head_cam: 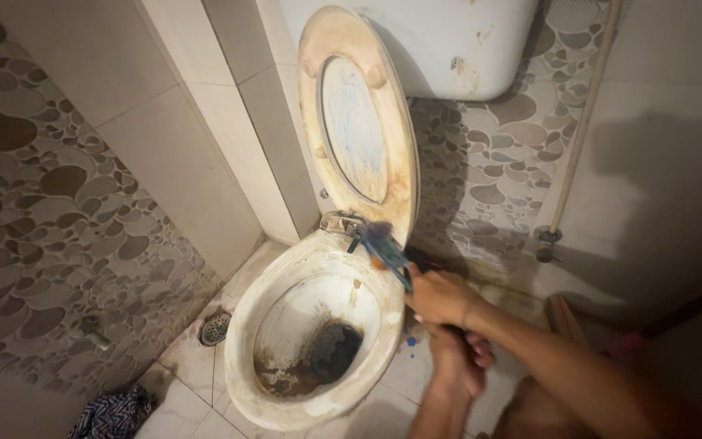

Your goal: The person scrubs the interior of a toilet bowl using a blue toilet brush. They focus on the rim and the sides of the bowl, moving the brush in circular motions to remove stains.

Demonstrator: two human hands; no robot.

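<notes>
At the far left, a wall of brown and grey pebble-pattern tiles (34, 203) runs down to the floor, where a crumpled blue and white cloth (113, 413) lies in the bottom corner. Just right of it, a round metal floor drain (215, 328) sits in the pale tiled floor (192, 366), close to the side of the stained white ceramic toilet bowl (245, 358). The inside of the bowl is streaked with brown, and dark dirt gathers at the bottom. Above it the cream oval toilet seat with orange-brown staining (359, 122) stands raised, leaning back against the white cistern (432, 45). At the hinge behind the bowl rim, the blurred bristle head of a blue-handled brush (379, 244) presses against the base of the seat. The right hand (440, 297) is closed round the brush handle, just beside the right rim of the bowl. The left hand (457, 362) hangs below it, near the floor, fingers curled and partly hidden; whether it holds anything cannot be told. The two hands are close, one above the other, not touching. Further right, a thin beige pipe (582, 122) runs down the pale wall to a small metal valve (546, 240) near the floor, with a dark shadow falling across the wall beyond it.
</notes>
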